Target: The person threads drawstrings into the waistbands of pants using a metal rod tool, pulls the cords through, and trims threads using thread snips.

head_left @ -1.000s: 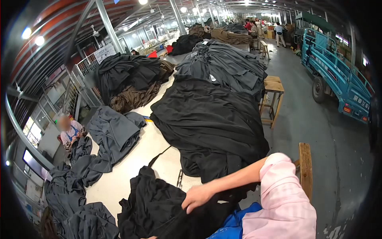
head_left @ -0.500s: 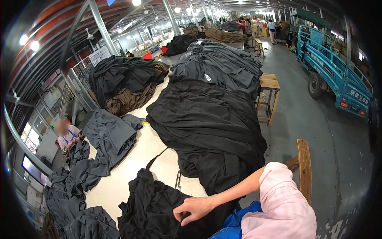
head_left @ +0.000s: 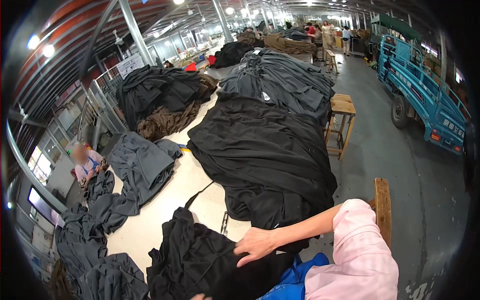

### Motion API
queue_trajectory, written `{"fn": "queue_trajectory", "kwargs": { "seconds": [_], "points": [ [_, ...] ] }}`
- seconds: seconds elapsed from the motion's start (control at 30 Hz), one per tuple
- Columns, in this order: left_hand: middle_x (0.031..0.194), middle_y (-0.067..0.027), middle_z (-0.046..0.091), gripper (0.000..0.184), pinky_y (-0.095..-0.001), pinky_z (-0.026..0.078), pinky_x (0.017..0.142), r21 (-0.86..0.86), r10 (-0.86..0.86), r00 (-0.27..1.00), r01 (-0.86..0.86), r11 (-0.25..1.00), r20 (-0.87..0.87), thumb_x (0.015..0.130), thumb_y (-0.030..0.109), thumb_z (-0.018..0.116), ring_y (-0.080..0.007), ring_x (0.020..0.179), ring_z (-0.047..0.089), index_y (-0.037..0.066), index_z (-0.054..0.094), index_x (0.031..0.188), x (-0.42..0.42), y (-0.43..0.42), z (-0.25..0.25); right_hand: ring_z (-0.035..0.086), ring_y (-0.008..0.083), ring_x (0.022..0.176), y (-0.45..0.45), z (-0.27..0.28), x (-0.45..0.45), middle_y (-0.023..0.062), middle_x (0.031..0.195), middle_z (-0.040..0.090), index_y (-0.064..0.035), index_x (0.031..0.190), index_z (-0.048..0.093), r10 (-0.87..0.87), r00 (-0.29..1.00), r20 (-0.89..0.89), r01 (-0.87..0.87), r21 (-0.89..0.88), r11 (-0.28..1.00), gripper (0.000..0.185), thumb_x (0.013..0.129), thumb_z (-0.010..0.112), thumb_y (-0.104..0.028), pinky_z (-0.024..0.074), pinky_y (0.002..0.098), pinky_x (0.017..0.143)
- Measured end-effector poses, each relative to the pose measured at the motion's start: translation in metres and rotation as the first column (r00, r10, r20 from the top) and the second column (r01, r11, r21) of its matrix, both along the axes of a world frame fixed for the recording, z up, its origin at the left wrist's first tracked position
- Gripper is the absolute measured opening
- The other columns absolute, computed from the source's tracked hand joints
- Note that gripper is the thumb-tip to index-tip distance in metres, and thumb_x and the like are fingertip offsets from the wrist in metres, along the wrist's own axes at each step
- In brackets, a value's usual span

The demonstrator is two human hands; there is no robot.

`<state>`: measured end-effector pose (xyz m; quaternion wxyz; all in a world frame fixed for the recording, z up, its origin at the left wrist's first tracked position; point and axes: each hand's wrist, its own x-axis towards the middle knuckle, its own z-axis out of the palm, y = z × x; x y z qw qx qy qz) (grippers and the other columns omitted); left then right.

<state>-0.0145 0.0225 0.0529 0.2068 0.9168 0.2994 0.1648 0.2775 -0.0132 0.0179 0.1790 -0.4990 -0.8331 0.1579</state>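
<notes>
A crumpled black garment [head_left: 192,245] lies on the pale table in front of me. Over its right side is my right hand [head_left: 257,245], back up, fingers stretched to the left and thumb apart, holding nothing I can see. Only a sliver of my left hand [head_left: 201,297] shows at the bottom edge, by the same garment; its fingers are hidden. A black strap [head_left: 197,194] runs from the garment's top across the table. Just above my right hand lies a slim metal tool [head_left: 224,222], too small to name surely. Beyond it rises a big heap of black garments [head_left: 260,150].
Grey garments [head_left: 140,162] spread along the table's left side, where a co-worker [head_left: 89,162] handles grey cloth. Further piles [head_left: 280,75] stand behind. To the right are a wooden stool [head_left: 341,107], a wooden chair back [head_left: 383,210] and a blue cargo tricycle [head_left: 425,95].
My right hand has moved right and slightly up over the black garment, and its fingers have straightened from a curl. A sliver of my left hand has come into view at the bottom.
</notes>
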Motion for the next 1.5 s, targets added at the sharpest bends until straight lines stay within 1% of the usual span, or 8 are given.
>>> {"fn": "queue_trajectory", "kwargs": {
  "seconds": [0.03,0.13,0.27,0.5,0.77,1.07,1.3,1.5],
  "points": [
    [0.066,-0.0174,0.053,0.008,-0.0365,0.040,0.051,-0.015,0.004,1.000,-0.004,1.000,0.005,0.077,0.008,0.052,-0.0338,0.059,0.052,0.001,0.055,0.079,0.007,0.005,0.009,0.053,0.0326,0.058,0.010,-0.010,-0.010,0.0148,0.059,0.053,-0.0059,0.082,0.052,0.107,0.973,-0.205,-0.034,0.330,0.943,0.038,0.078,0.047,-0.043,0.0399,0.0397,0.050],
    [0.069,-0.0159,0.055,0.010,-0.0341,0.042,0.053,0.043,-0.088,0.994,0.085,0.995,0.069,0.076,0.010,0.053,-0.0315,0.061,0.054,0.001,0.056,0.079,0.027,0.014,0.028,0.052,0.0330,0.058,0.018,0.016,-0.027,0.0152,0.059,0.052,-0.0065,0.085,0.051,0.193,0.934,-0.300,-0.207,-0.016,0.978,0.032,0.079,0.049,-0.038,0.0390,0.0401,0.050],
    [0.060,-0.0128,0.052,0.016,-0.0283,0.040,0.045,-0.424,-0.138,0.973,0.047,0.904,-0.186,0.063,0.008,0.066,-0.0289,0.054,0.052,0.003,0.055,0.074,0.010,0.042,0.026,0.053,0.0327,0.060,0.030,0.020,-0.008,0.0156,0.063,0.054,-0.0104,0.088,0.053,0.312,0.916,-0.254,-0.314,0.031,0.949,0.024,0.079,0.050,-0.032,0.0394,0.0383,0.050],
    [0.065,-0.0163,0.056,0.023,-0.0369,0.042,0.051,0.161,0.059,0.974,-0.023,0.987,-0.221,0.071,0.022,0.061,-0.0315,0.057,0.055,0.004,0.056,0.085,-0.018,0.016,0.085,0.053,0.0262,0.053,0.007,0.058,0.031,0.0093,0.058,0.054,-0.0109,0.089,0.056,0.192,0.964,-0.185,-0.149,0.223,0.963,0.020,0.078,0.054,-0.027,0.0392,0.0320,0.045],
    [0.076,-0.0186,0.057,0.024,-0.0357,0.043,0.060,-0.076,-0.035,0.992,0.026,0.997,-0.123,0.073,0.015,0.059,-0.0326,0.071,0.056,0.001,0.054,0.093,-0.005,0.011,0.023,0.053,0.0243,0.049,-0.006,0.049,-0.001,0.0085,0.051,0.051,-0.0132,0.090,0.049,0.153,0.972,-0.181,-0.133,0.118,0.984,0.019,0.080,0.050,-0.029,0.0383,0.0325,0.042],
    [0.067,-0.0188,0.047,0.010,-0.0382,0.037,0.049,-0.066,-0.098,0.995,0.097,0.993,-0.012,0.071,0.000,0.056,-0.0366,0.060,0.048,-0.002,0.047,0.075,0.001,-0.014,0.027,0.053,0.0315,0.058,-0.011,0.071,-0.020,0.0126,0.058,0.053,-0.0102,0.086,0.048,0.140,0.967,-0.214,-0.166,-0.111,0.980,0.022,0.076,0.053,-0.028,0.0399,0.0404,0.053],
    [0.059,-0.0186,0.045,0.015,-0.0376,0.036,0.044,-0.041,-0.107,0.991,0.111,0.993,0.080,0.074,0.003,0.053,-0.0357,0.053,0.047,0.001,0.041,0.066,0.023,-0.012,0.008,0.050,0.0332,0.049,-0.004,0.049,-0.063,0.0124,0.047,0.046,-0.0102,0.085,0.045,0.134,0.897,-0.422,-0.154,-0.013,0.988,0.028,0.080,0.046,-0.038,0.0376,0.0400,0.047],
    [0.070,-0.0194,0.054,0.010,-0.0365,0.042,0.051,0.007,-0.008,0.999,0.008,1.000,-0.031,0.076,0.008,0.053,-0.0346,0.062,0.054,0.001,0.056,0.084,-0.017,-0.005,-0.004,0.056,0.0332,0.068,0.014,0.003,0.028,0.0161,0.075,0.057,-0.0103,0.088,0.055,-0.170,0.985,-0.012,0.162,-0.248,0.955,0.036,0.080,0.040,-0.042,0.0449,0.0387,0.062]
  ]
}}
